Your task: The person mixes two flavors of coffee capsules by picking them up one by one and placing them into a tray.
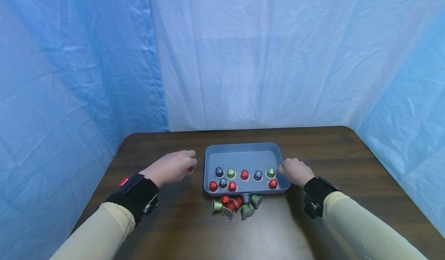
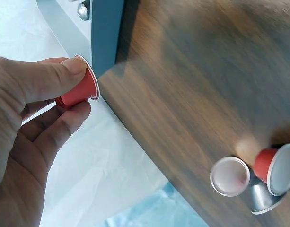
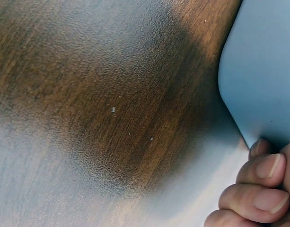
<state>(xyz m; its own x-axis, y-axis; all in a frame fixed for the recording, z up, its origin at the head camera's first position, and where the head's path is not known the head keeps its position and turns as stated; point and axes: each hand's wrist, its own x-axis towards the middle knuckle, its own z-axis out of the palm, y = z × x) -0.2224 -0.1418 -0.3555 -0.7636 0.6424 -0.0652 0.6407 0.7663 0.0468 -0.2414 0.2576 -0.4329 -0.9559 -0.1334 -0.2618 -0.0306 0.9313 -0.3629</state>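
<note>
Your left hand (image 1: 170,168) pinches a red pod (image 2: 80,91) between thumb and fingers, the pod's wide rim facing out past your thumb tip. You hold it just left of the blue-gray tray (image 1: 243,154), apart from its wall. Your right hand (image 1: 297,171) grips the tray's right edge, its fingers curled. Inside the tray, nine standing pods (image 1: 244,175) sit between your hands, and more loose pods (image 1: 247,211) lie on the table (image 1: 194,233) by its near side.
</note>
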